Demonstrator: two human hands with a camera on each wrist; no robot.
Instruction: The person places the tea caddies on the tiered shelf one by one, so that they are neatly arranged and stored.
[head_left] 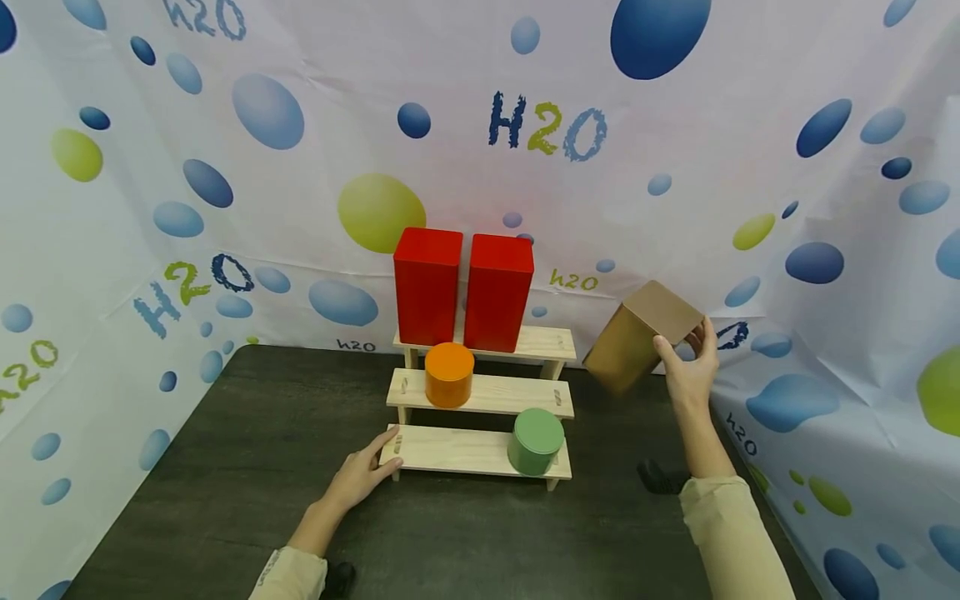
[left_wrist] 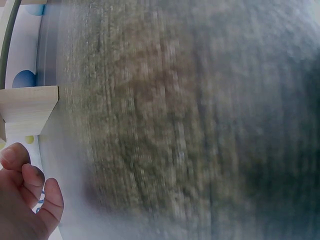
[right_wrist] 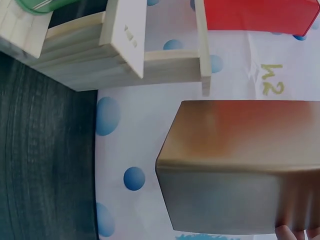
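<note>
My right hand (head_left: 692, 367) grips a gold-brown box (head_left: 637, 337) by its upper right end, fingers behind and thumb in front. The box is tilted in the air right of a three-step wooden shelf (head_left: 450, 448). In the right wrist view the shiny box (right_wrist: 240, 135) hides most of that hand; only fingertips (right_wrist: 286, 232) show. My left hand (head_left: 358, 477) holds the left end of the lowest step between thumb and fingers. Curled fingers (left_wrist: 32, 175) appear near the shelf's side piece (left_wrist: 30, 105) in the left wrist view.
Two tall red boxes (head_left: 427, 287) (head_left: 498, 293) stand on the top step. An orange cylinder (head_left: 449, 377) sits on the middle step's left, a green cylinder (head_left: 536, 443) on the lowest step's right. Behind the dark tabletop (head_left: 262, 433) hangs a printed curtain (head_left: 300, 208).
</note>
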